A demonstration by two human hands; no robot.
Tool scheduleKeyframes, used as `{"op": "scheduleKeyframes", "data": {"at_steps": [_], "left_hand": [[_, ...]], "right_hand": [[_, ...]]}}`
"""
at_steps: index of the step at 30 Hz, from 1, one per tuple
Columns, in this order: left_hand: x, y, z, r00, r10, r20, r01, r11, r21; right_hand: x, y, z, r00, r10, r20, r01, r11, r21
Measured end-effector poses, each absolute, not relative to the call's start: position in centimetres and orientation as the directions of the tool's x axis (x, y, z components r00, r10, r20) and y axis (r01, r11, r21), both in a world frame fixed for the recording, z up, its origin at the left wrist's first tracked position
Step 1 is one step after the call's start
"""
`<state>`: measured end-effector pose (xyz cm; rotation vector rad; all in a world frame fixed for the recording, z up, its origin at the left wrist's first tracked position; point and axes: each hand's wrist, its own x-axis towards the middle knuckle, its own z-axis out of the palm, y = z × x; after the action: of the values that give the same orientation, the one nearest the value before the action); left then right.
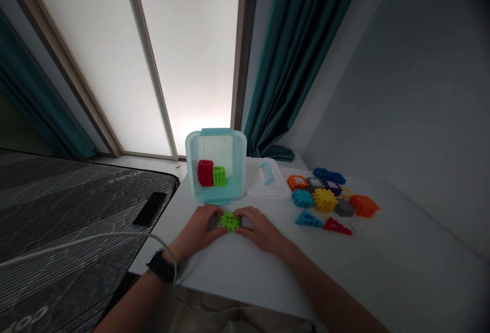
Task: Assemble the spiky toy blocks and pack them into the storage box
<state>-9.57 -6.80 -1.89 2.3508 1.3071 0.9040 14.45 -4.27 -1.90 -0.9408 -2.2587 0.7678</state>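
Note:
A lime-green toothed block (230,221) is on or just over the white table, pinched from both sides. My left hand (201,228), with a black watch on its wrist, grips its left edge between thumb and fingers. From the other side my right hand (260,228) holds the right edge in the same way. Just beyond stands a pale teal plastic bin (241,170), its opening facing me. Inside it are a stack of red toothed pieces (205,173) and a stack of green ones (219,176).
A clear lid (281,190) with a teal handle (268,172) lies right of the bin. Further right sit orange, blue, yellow (325,201), grey and purple toothed pieces, plus blue and red triangles (337,226). A white cable (115,234) crosses my left wrist. A phone (150,209) rests at left.

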Motion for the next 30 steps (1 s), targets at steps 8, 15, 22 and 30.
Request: {"op": "scheduleKeyframes", "data": {"at_steps": [8, 15, 22, 30], "left_hand": [[-8.7, -7.2, -1.4, 0.430, 0.702, 0.567, 0.666, -0.671, 0.326], [-8.3, -7.1, -1.2, 0.451, 0.723, 0.524, 0.576, -0.684, 0.448], [-8.3, -7.0, -1.5, 0.456, 0.734, 0.503, 0.538, -0.678, 0.500], [-8.4, -7.2, -1.4, 0.305, 0.736, 0.605, 0.709, -0.599, 0.372]], "right_hand": [[14.5, -4.2, -0.5, -0.555, 0.813, 0.175, 0.239, 0.357, -0.903], [14.5, -4.7, -0.3, -0.520, 0.808, 0.276, 0.274, 0.464, -0.842], [13.5, -5.8, -0.9, -0.568, 0.643, 0.513, 0.442, 0.765, -0.469], [13.0, -4.8, -1.0, -0.386, 0.713, 0.586, 0.456, 0.699, -0.550]]}}
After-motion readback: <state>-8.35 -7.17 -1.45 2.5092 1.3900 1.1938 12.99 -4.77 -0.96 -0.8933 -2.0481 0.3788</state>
